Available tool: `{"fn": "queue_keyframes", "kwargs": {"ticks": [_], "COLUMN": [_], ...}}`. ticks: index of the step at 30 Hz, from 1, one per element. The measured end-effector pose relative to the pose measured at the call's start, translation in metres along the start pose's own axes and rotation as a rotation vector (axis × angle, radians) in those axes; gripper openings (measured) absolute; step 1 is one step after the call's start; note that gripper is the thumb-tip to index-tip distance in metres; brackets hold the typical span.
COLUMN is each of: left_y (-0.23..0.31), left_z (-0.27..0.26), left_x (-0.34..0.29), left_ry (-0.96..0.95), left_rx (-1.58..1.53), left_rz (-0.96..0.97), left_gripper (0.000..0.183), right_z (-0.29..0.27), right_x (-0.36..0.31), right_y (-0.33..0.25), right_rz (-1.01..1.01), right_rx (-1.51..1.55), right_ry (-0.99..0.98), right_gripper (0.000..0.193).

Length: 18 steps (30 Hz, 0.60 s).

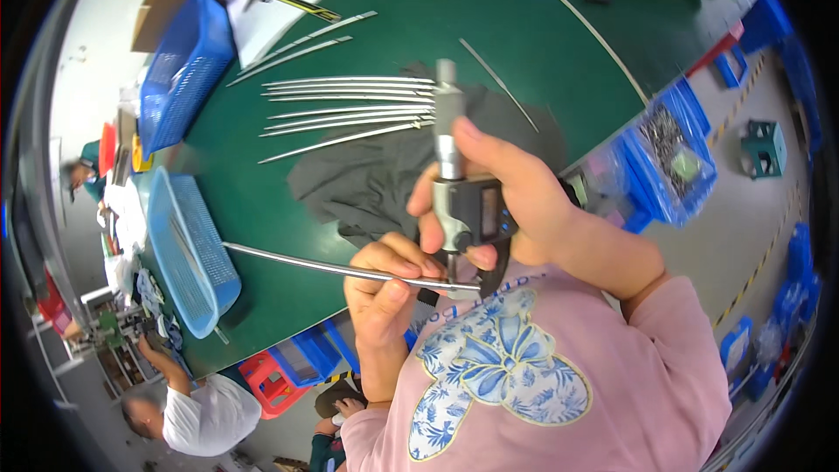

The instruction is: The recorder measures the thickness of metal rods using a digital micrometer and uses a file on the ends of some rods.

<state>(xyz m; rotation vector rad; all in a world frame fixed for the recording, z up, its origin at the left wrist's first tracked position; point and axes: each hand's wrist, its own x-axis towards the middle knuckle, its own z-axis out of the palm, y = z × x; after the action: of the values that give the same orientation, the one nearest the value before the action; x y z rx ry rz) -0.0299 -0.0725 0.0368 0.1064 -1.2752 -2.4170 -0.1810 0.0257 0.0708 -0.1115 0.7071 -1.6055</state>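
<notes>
Two hands are recorded at work above a green bench [542, 44].

Item 1: long thin steel rod [341, 269], held near its right end in the closed fingers of the left hand [382, 284]; its free length runs out to the left over the bench edge.

Item 2: digital micrometer [461, 201], gripped by the right hand [511, 197], fingers wrapped about the frame and thumb near the display; its jaw end is set on the rod tip, just beside the left hand.

Item 3: several curved steel strips [350, 109], laid in a fan on the far bench, partly on a grey cloth [367, 179].

Containers: near blue mesh basket [188, 245], appearing to hold a few slim metal pieces; far blue mesh basket [183, 65], contents not discernible; blue bin [669, 157] at right, filled with small dark parts.

Risk, as judged: the long unsupported rod could sag or swing, so the micrometer might be seated askew and the reading spoiled; a loosened grip could let the rod drop to the floor.
</notes>
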Motion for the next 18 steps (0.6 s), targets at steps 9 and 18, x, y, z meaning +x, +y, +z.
{"fn": "queue_keyframes", "kwargs": {"ticks": [9, 18], "left_y": [0.061, 0.198], "left_z": [-0.045, -0.204], "left_x": [0.042, 0.195], "left_ry": [0.32, 0.944], "left_rx": [0.354, 0.808], "left_rz": [-0.185, 0.002], "left_gripper": [0.023, 0.023], "right_z": [-0.046, -0.087], "right_x": [-0.012, -0.034], "right_y": [-0.015, -0.028], "right_rz": [-0.272, -0.473], "right_rx": [0.132, 0.052], "right_ry": [0.172, 0.645], "right_gripper": [0.061, 0.051]}}
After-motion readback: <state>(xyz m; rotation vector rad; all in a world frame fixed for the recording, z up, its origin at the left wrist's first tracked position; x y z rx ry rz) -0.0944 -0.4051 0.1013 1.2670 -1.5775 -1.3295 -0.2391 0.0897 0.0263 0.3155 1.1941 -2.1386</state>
